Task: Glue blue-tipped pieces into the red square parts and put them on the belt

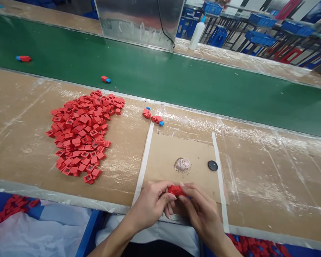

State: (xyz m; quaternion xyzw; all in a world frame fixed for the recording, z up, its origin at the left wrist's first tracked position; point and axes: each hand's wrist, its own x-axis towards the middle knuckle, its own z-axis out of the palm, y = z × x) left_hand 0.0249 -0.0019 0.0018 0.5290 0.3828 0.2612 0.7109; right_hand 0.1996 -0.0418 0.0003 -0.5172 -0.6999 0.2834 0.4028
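Both my hands meet at the front edge of the table over a cardboard sheet [160, 157]. Between them is a small red plastic part [176, 191], its ends covered by my fingers. My left hand [153, 200] pinches its left end with thumb and forefinger. At its right end the fingers of my right hand [202, 207] are closed, with a trace of blue beside them. Just beyond my hands a mound of pale, greasy-looking paste [182, 164] sits on the cardboard. To its right lies a round black disc [212, 165].
A big heap of red plastic parts [80, 132] lies to the left. Two red-and-blue pieces [157, 120] rest beyond the cardboard. More lie on the green conveyor belt [160, 84]. A white bottle [197, 34] stands behind it. Blue bins [88, 232] with red parts sit below the table edge.
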